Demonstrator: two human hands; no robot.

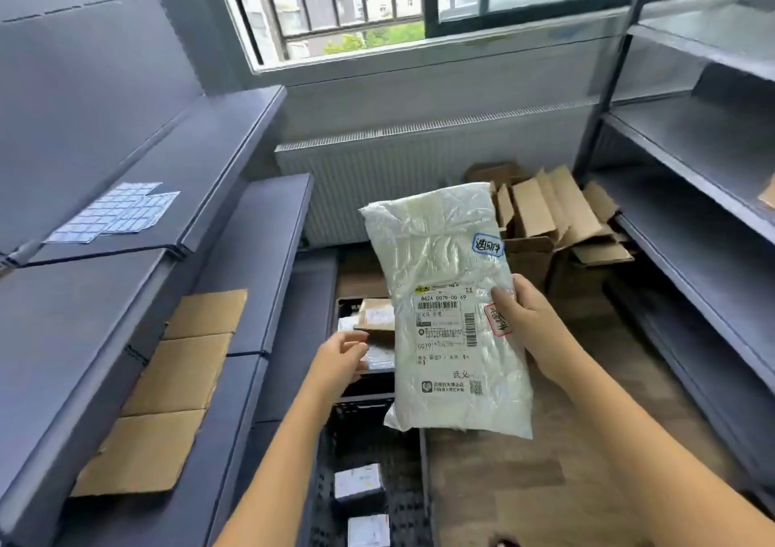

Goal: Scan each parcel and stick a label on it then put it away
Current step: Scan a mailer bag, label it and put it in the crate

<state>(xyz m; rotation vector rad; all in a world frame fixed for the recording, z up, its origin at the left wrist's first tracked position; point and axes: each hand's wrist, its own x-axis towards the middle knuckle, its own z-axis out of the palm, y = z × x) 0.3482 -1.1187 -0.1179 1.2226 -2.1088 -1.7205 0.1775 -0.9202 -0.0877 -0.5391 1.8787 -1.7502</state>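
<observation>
My right hand point(529, 323) grips a white plastic mailer parcel point(444, 261) by its right edge and holds it upright in front of me. The parcel carries a printed shipping label point(445, 323), a blue-bordered sticker point(487, 245) near the top right and a red-bordered sticker point(498, 321) under my thumb. My left hand point(344, 355) hovers just left of the parcel with loosely curled fingers, holding nothing that I can see. Below it a black crate point(364, 416) holds more parcels, among them a brown box point(374, 316) and small white boxes point(359, 481).
Dark shelving point(235, 160) runs along the left, with sheets of blue-bordered stickers point(115, 213) and flat cardboard point(167, 391) on it. Grey shelves point(692, 185) stand on the right. Flattened cardboard boxes point(549, 215) lie by the radiator point(377, 177) under the window.
</observation>
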